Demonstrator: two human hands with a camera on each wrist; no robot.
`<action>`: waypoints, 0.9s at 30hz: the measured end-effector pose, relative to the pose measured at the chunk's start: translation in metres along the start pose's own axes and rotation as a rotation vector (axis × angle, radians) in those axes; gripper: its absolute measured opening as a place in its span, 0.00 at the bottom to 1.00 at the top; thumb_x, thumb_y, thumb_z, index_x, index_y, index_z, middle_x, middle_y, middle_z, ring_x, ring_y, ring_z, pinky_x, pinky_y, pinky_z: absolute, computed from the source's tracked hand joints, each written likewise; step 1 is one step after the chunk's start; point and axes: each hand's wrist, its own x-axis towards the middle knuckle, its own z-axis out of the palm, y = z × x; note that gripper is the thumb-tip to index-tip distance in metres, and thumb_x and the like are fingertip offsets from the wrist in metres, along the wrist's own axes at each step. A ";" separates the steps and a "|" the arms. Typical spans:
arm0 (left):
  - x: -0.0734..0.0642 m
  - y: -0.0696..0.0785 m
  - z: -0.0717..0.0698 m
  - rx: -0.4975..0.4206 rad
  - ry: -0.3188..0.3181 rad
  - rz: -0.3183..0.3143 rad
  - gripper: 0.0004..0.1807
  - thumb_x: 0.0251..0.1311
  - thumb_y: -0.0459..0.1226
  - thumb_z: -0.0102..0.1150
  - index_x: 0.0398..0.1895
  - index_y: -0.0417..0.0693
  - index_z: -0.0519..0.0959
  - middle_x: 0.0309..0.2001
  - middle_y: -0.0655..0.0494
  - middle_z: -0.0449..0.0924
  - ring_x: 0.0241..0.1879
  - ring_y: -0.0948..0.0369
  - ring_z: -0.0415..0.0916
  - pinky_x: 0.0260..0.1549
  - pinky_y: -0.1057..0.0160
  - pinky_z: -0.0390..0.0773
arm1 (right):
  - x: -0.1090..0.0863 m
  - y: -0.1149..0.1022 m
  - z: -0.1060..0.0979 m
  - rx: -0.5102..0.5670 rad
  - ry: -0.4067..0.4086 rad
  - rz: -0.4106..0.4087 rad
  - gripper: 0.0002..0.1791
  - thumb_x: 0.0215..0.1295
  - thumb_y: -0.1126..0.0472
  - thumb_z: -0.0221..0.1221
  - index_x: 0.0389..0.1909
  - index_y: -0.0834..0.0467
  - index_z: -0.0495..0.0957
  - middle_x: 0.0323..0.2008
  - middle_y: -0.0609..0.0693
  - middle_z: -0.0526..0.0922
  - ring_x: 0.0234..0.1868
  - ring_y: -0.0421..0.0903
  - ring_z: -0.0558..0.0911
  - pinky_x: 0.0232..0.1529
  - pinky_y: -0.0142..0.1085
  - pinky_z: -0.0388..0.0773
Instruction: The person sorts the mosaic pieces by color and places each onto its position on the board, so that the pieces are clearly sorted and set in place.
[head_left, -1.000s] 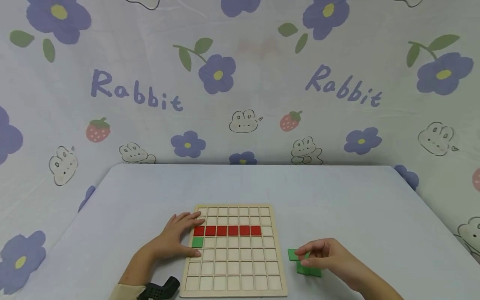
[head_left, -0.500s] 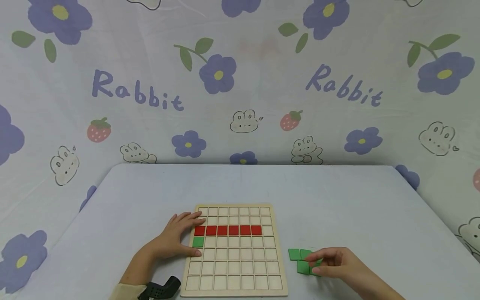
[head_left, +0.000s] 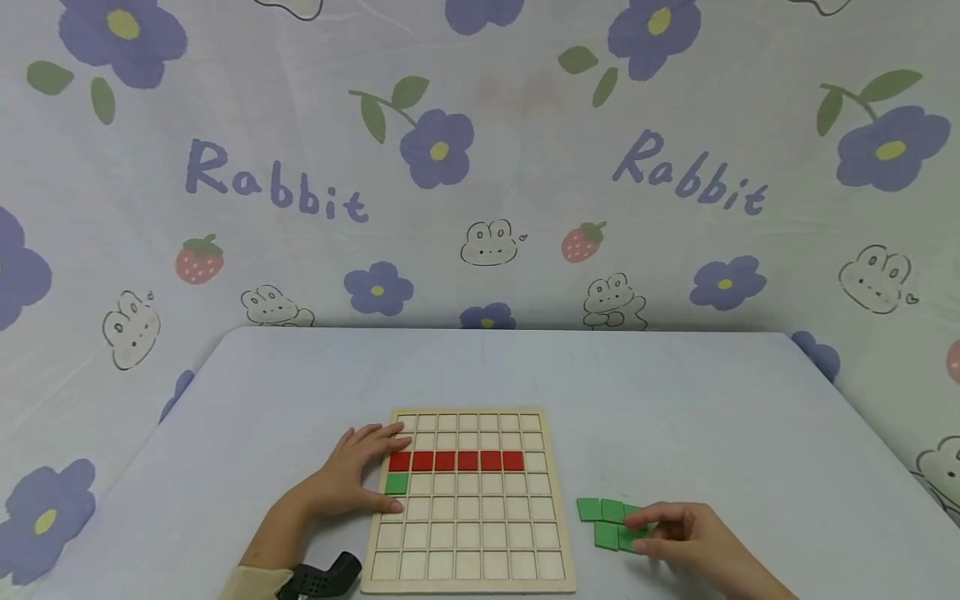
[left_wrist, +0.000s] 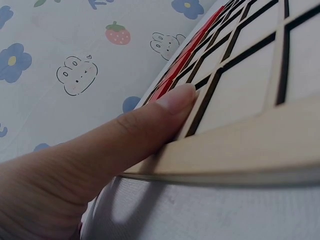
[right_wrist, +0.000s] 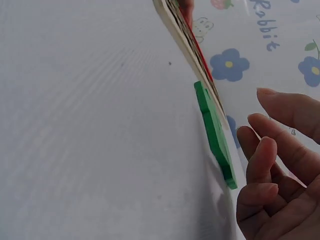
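Because the loose green tiles (head_left: 612,512) lie bunched close together on the worktop (head_left: 720,417), just right of the board (head_left: 468,587), it seems wise to ease one clear, pinch it by opposite edges and keep it level if it is to sit squarely in a cell. One set green tile (head_left: 396,483) fills the leftmost cell of the fourth row from the far side, next to six red tiles (head_left: 445,461) in the third. Half curled at the loose cluster's right end, the right grip (head_left: 686,532) shows thumb and forefinger parted and nothing between them, though I cannot tell whether a fingertip touches a tile. The left grip (head_left: 348,472) spreads over the board's left rim, thumb nearly straight, resting rather than clenching
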 end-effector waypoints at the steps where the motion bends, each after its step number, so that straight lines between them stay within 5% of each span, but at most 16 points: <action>1: 0.000 0.001 0.000 -0.003 -0.001 0.001 0.48 0.36 0.58 0.72 0.65 0.53 0.67 0.71 0.51 0.57 0.71 0.43 0.47 0.67 0.36 0.35 | 0.000 0.001 0.000 -0.019 0.009 -0.007 0.22 0.59 0.59 0.61 0.50 0.70 0.76 0.33 0.42 0.81 0.26 0.34 0.73 0.23 0.26 0.70; 11: 0.000 0.004 -0.001 0.002 0.006 0.014 0.47 0.37 0.56 0.72 0.65 0.51 0.67 0.70 0.48 0.57 0.70 0.41 0.47 0.65 0.34 0.36 | 0.002 0.010 0.003 -0.112 0.098 -0.030 0.21 0.56 0.57 0.64 0.45 0.68 0.79 0.29 0.43 0.77 0.25 0.33 0.70 0.22 0.26 0.69; 18: -0.001 0.004 0.000 -0.008 0.007 0.008 0.47 0.37 0.56 0.72 0.65 0.51 0.67 0.70 0.48 0.57 0.69 0.41 0.47 0.65 0.34 0.36 | 0.003 0.014 0.008 -0.173 0.136 -0.140 0.15 0.56 0.62 0.63 0.42 0.67 0.80 0.35 0.43 0.79 0.26 0.32 0.70 0.25 0.26 0.71; 27: -0.001 0.006 -0.001 -0.021 0.008 0.007 0.47 0.37 0.55 0.72 0.65 0.51 0.67 0.70 0.47 0.57 0.69 0.40 0.47 0.65 0.34 0.35 | 0.003 0.012 0.011 -0.250 0.157 -0.158 0.14 0.55 0.60 0.65 0.40 0.64 0.82 0.40 0.50 0.78 0.25 0.32 0.68 0.23 0.26 0.70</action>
